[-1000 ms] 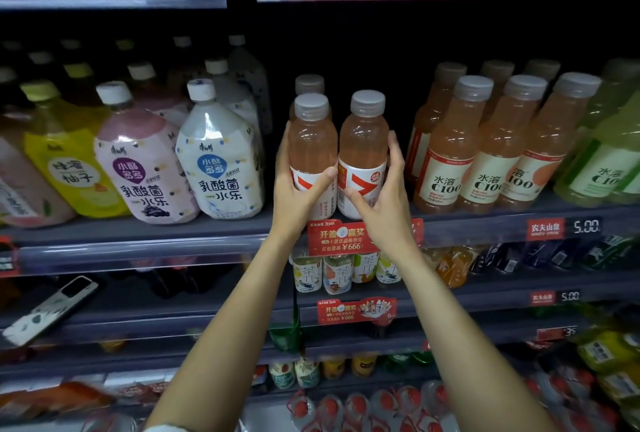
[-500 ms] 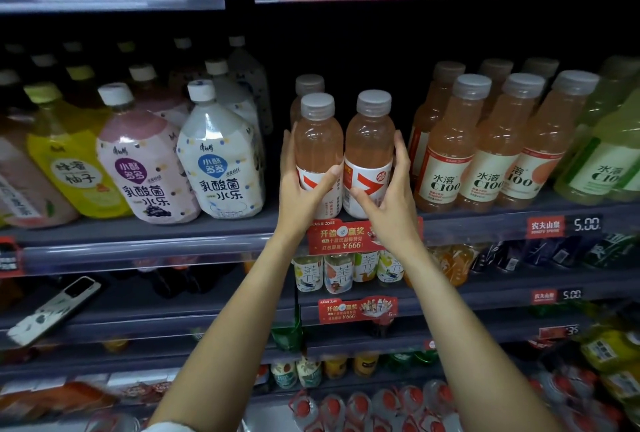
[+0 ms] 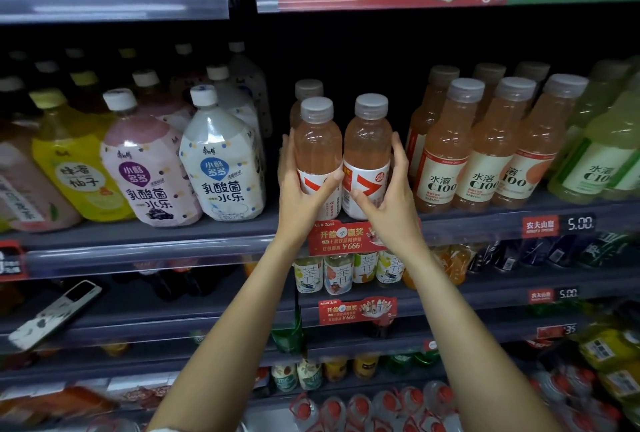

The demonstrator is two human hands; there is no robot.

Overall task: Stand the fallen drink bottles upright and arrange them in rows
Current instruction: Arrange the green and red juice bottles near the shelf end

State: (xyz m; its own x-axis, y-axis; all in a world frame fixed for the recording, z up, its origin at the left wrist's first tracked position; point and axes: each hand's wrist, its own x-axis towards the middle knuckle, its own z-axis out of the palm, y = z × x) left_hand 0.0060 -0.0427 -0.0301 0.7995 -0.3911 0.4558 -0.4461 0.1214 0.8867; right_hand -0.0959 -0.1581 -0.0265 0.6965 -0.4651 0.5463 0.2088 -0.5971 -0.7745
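**Two pink bottles squared up at the shelf edge**

The left hand (image 3: 300,189) wraps the left pink bottle (image 3: 317,157), thumb across its white label, fingers curled round the far side. The right hand (image 3: 388,203) clasps the right pink bottle (image 3: 367,154) the same way. Both bottles stand upright, side by side and touching, at the front of the shelf (image 3: 138,241), with a third bottle (image 3: 306,90) of the same kind just behind the left one.

To my eye the job now is lining up the pair: keep both bases flat, slide rather than lift, and turn the labels forward so they match the C100 bottles (image 3: 485,151) to the right.

Each capped bottle looks nearly full of cloudy pink drink. The rounded milky bottles (image 3: 221,157) on the left lean slightly.
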